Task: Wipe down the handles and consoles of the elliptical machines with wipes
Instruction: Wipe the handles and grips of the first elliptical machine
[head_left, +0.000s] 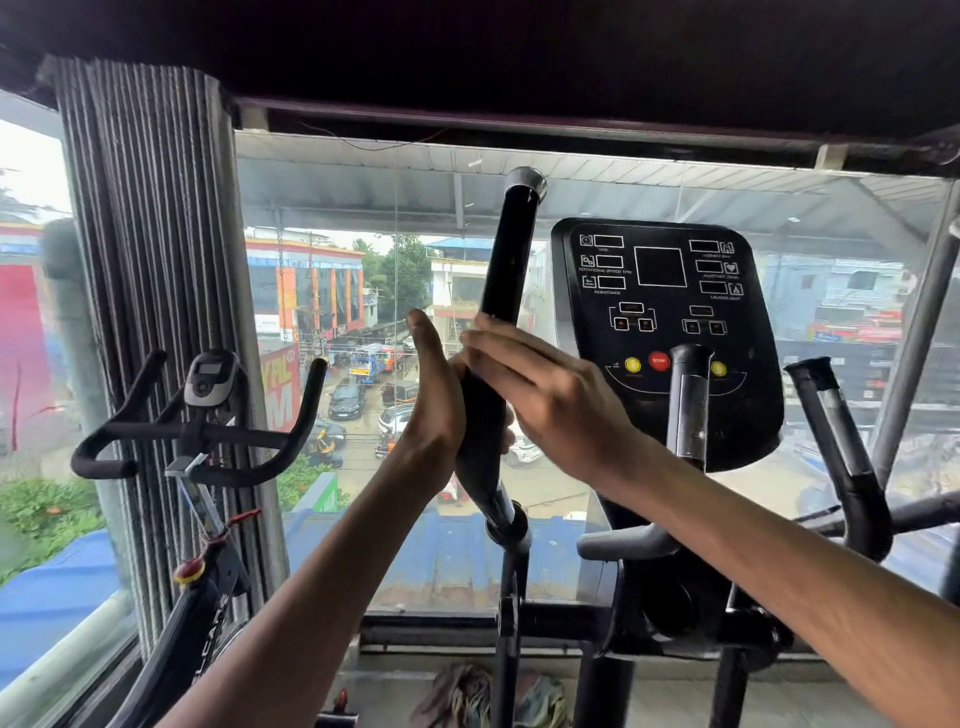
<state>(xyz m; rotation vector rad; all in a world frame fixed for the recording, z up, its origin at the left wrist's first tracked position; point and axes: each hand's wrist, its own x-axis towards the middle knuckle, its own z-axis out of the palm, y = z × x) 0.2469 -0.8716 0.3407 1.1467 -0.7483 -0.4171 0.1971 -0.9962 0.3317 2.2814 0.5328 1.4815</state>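
Observation:
The elliptical's black left handle (511, 260) stands upright with a chrome cap on top. My left hand (434, 405) wraps round its middle from the left, thumb pointing up and fingertips showing past the handle's right side. My right hand (556, 395) lies across the same stretch from the right with its fingers straight, touching the handle. No wipe shows in either hand. To the right is the black console (660, 312), with dark displays, two yellow buttons and a red stop button. The taped right handle (831, 426) rises further right.
A spin bike (208, 426) with black handlebars stands at the left by a ribbed pillar (150, 312). A short centre post (688, 405) rises in front of the console. A crumpled cloth (462, 696) lies on the floor below. A glass window (363, 208) closes the front.

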